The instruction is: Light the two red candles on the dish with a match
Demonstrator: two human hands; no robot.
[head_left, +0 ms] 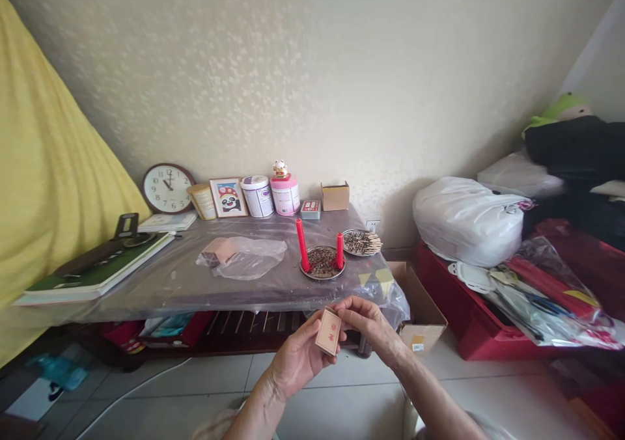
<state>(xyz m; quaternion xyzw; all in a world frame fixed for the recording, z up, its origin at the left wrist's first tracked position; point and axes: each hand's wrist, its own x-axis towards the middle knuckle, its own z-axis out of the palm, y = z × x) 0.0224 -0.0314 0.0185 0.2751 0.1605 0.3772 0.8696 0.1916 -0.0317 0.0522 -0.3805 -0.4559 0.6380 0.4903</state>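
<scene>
My left hand (pixel 299 357) is wrapped round a small tan matchbox (pixel 329 333) with red characters on its face, held in front of the table edge. The fingers of my right hand (pixel 370 321) are closed in a pinch at the box's upper right end; what lies between the fingertips is hidden. Beyond my hands, two red candles stand on a round metal plate covered with dark bits, the left candle (pixel 301 245) taller than the right candle (pixel 340 251). A second plate (pixel 359 252) behind it carries many matchsticks (pixel 374 243).
Plastic sheeting (pixel 161 277) covers the low table. A paper-wrapped pack lies in a clear bag (pixel 254 258). Along the wall stand a clock (pixel 168 189), a panda picture (pixel 228 199), tins and a small cardboard box (pixel 335 197). An open carton (pixel 422 319) and red bin (pixel 469 323) are right.
</scene>
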